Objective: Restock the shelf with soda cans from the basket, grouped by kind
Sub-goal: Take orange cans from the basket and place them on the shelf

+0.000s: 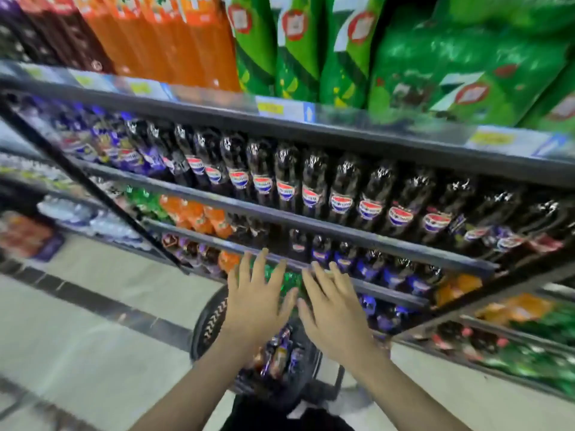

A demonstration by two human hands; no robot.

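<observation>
A dark round basket [208, 328] stands on the floor below me, holding several soda cans [280, 353] in blue, brown and orange. My left hand [256, 298] and my right hand [334, 309] hover side by side above the basket, fingers spread and straight, holding nothing. Both hands are in front of the lower shelf rail [389, 292]. Green cans [291, 283] show between the hands on a low shelf. The picture is blurred by motion.
Tall shelving fills the view: orange bottles [186, 42] and green bottles [342, 57] on top, a long row of dark cola bottles [311, 185] below, mixed drinks lower down. Tiled floor [77, 321] lies to the left with a dark stripe.
</observation>
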